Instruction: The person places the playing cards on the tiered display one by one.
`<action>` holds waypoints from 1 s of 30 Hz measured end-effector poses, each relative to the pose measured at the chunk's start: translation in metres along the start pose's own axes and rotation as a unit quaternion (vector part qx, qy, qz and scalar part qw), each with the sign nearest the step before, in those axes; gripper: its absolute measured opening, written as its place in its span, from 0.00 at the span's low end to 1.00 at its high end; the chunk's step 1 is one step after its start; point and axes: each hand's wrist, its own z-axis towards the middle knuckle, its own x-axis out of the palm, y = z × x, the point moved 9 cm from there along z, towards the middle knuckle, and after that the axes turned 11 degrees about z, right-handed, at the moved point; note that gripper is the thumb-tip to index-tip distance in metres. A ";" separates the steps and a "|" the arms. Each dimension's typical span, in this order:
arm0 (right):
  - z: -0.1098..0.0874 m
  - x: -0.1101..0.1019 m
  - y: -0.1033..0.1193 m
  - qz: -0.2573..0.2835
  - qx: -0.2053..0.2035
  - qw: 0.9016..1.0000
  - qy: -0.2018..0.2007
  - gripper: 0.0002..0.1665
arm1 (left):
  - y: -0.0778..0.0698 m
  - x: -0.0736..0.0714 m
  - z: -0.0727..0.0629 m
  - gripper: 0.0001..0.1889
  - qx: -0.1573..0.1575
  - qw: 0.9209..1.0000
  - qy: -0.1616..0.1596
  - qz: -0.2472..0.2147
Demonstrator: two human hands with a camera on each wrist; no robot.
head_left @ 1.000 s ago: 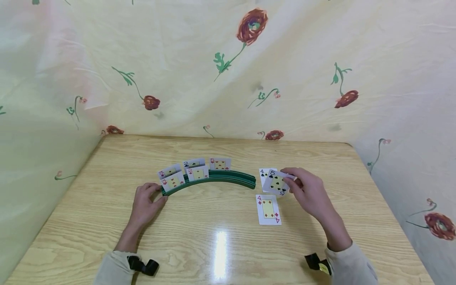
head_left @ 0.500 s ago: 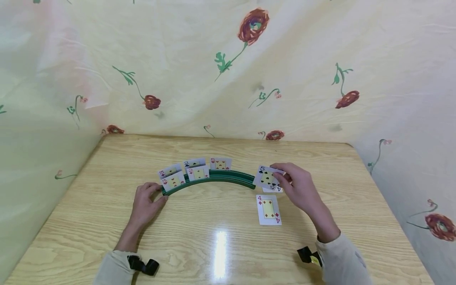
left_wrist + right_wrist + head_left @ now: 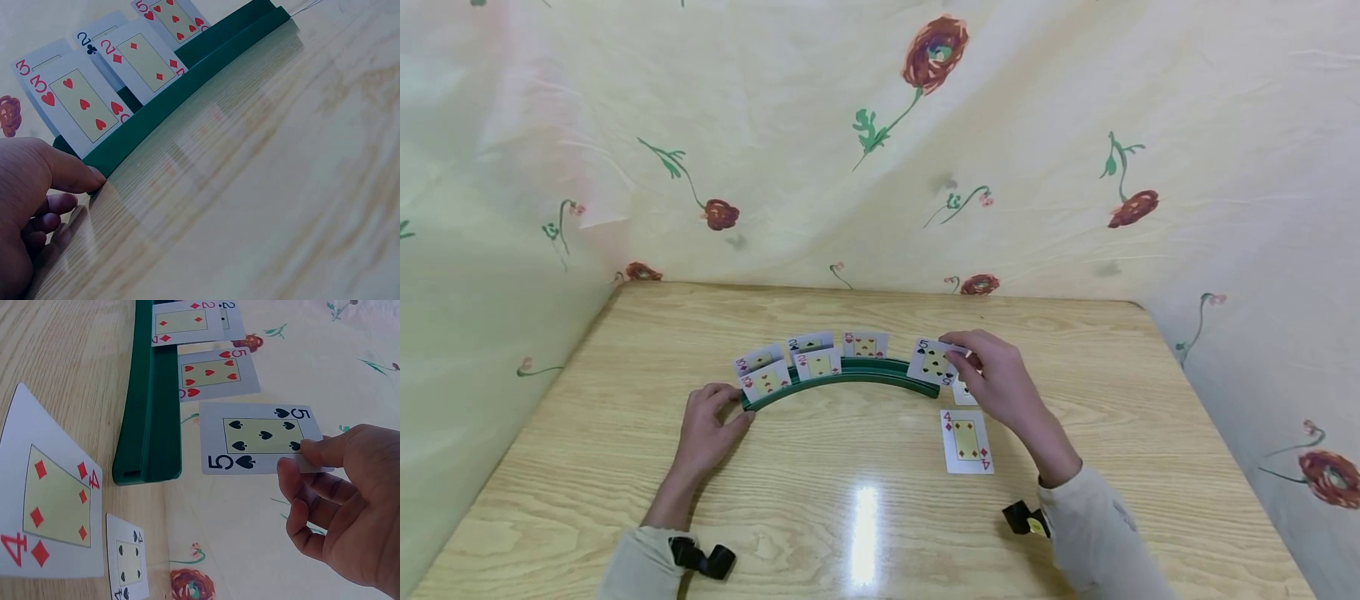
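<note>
My right hand (image 3: 997,372) pinches the five of spades (image 3: 932,362) by its right edge, over the right end of a curved green card holder (image 3: 880,372). In the right wrist view the card (image 3: 262,436) stands apart from the holder. At the holder's left end my left hand (image 3: 707,425) grips it, the thumb (image 3: 78,174) in front. In the front groove stand the three of hearts (image 3: 81,103) and two of diamonds (image 3: 140,59). Behind them are another three (image 3: 758,357), the two of clubs (image 3: 810,341) and, farther right, the five of hearts (image 3: 865,343).
Face up on the wooden table (image 3: 805,517), right of the holder, lies the four of diamonds (image 3: 967,442). Beyond it the four of spades (image 3: 128,557) is partly covered by my right hand in the head view. Flowered cloth (image 3: 790,167) hangs around the table's back and sides.
My right hand has carried the five of spades leftward, from above the four of spades to over the holder's right end. My left hand has stayed at the holder's left end.
</note>
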 end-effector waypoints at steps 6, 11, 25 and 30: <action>0.009 0.012 0.002 0.015 -0.013 1.000 -0.002 0.14 | 0.000 0.000 0.000 0.16 -0.001 1.000 0.004 0.001; 0.015 0.022 0.003 0.012 -0.014 1.000 0.004 0.14 | 0.001 0.000 0.001 0.16 0.002 1.000 -0.002 0.003; 0.029 0.053 0.006 -0.013 0.006 1.000 0.026 0.12 | 0.004 0.004 0.002 0.17 -0.003 1.000 0.010 0.002; 0.032 0.062 0.009 -0.027 -0.002 0.999 0.023 0.12 | 0.003 0.003 0.002 0.17 -0.006 1.000 0.011 0.003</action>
